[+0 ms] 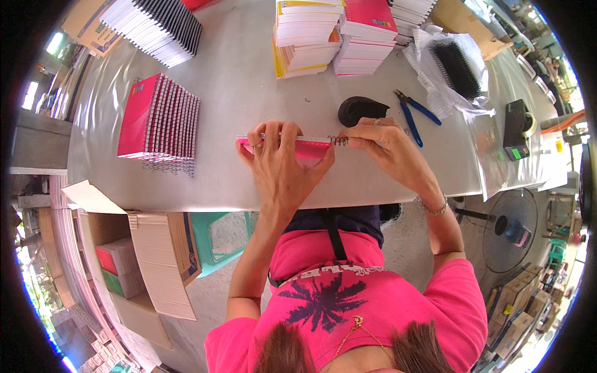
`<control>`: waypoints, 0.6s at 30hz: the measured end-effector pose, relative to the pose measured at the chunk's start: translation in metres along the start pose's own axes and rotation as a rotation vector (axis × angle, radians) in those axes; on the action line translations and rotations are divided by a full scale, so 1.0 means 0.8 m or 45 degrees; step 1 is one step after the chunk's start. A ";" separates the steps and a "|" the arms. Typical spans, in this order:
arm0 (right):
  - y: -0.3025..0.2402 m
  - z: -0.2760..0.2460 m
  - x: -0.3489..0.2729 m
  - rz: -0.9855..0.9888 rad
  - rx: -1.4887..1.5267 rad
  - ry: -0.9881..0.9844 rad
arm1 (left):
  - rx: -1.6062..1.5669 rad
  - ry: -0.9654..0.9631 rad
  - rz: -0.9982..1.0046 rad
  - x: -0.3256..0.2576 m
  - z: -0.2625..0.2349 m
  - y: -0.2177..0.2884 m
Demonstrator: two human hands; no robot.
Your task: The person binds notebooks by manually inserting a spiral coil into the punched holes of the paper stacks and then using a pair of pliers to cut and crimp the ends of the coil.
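Note:
My left hand (283, 155) grips a pink-covered notebook (311, 149), its thumb along the near side and its fingers over the far side. The notebook stands on its edge just above the table's near side. From its right end sticks out a dark wire spiral coil (337, 141). The free end of that coil is pinched between thumb and fingers of my right hand (385, 146). Right behind my right hand lies a black rounded object (362, 110), its kind unclear. Blue-handled cutting pliers (415, 115) rest to the right of it, jaws pointing away.
On the left stands a stack of pink spiral notebooks (155, 121), with another notebook stack (155, 31) behind. Page stacks (308, 31) rise at the back. Black coils (457, 68) lie on crumpled wrapping; a tape dispenser (516, 130) is far right. Below are a carton (161, 261) and a fan (510, 230).

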State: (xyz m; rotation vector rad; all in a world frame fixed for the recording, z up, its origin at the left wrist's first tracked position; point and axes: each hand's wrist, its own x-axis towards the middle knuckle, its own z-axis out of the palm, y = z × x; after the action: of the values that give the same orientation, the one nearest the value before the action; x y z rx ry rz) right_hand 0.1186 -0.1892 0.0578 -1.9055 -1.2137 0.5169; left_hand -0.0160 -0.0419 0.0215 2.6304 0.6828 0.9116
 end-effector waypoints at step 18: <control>-0.006 0.033 0.007 -0.158 -0.256 0.277 | -0.028 -0.128 -0.029 -0.002 -0.002 -0.011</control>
State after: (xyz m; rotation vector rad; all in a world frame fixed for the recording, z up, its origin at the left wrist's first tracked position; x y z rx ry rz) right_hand 0.1002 -0.1724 0.0466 -1.9779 -1.2674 0.1209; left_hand -0.0215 -0.0349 0.0183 2.6229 0.6720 0.7706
